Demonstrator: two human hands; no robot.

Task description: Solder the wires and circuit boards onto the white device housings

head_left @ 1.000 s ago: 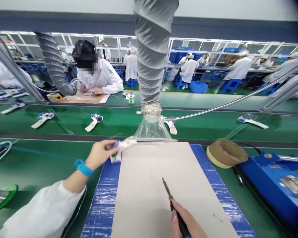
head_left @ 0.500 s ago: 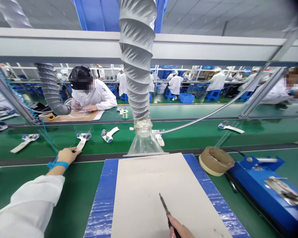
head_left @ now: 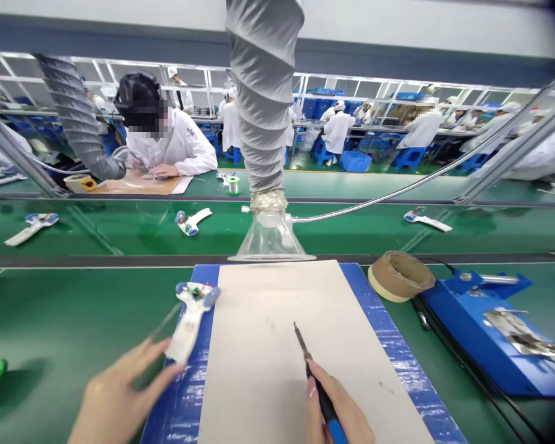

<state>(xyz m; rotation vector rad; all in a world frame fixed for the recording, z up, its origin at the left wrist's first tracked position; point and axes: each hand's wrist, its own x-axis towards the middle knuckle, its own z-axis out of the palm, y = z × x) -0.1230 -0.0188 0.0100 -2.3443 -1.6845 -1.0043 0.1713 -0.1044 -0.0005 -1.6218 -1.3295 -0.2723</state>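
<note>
Between its thumb and fingers, my left hand (head_left: 124, 385) pinches the end of a white T-shaped plastic part (head_left: 188, 324). Blue ends and a small green board with wires show at the top of that part. It is over the left edge of the blue board (head_left: 185, 394). My right hand (head_left: 335, 404) grips a soldering iron (head_left: 321, 391) with a black and blue handle. Its dark tip points up and away over the pale sheet (head_left: 277, 296) that lies on the blue board.
A clear fume hood (head_left: 272, 237) hangs from a grey duct (head_left: 266, 105) behind the sheet. Tape rolls (head_left: 401, 275) and a blue soldering stand (head_left: 485, 333) stand at right. More white parts (head_left: 193, 221) lie on the green conveyor (head_left: 351, 234). A co-worker (head_left: 166, 135) sits opposite.
My left hand has brought a white plastic part from the conveyor back to the board's left edge. The view has tilted down, and more of my right hand with the soldering iron shows.
</note>
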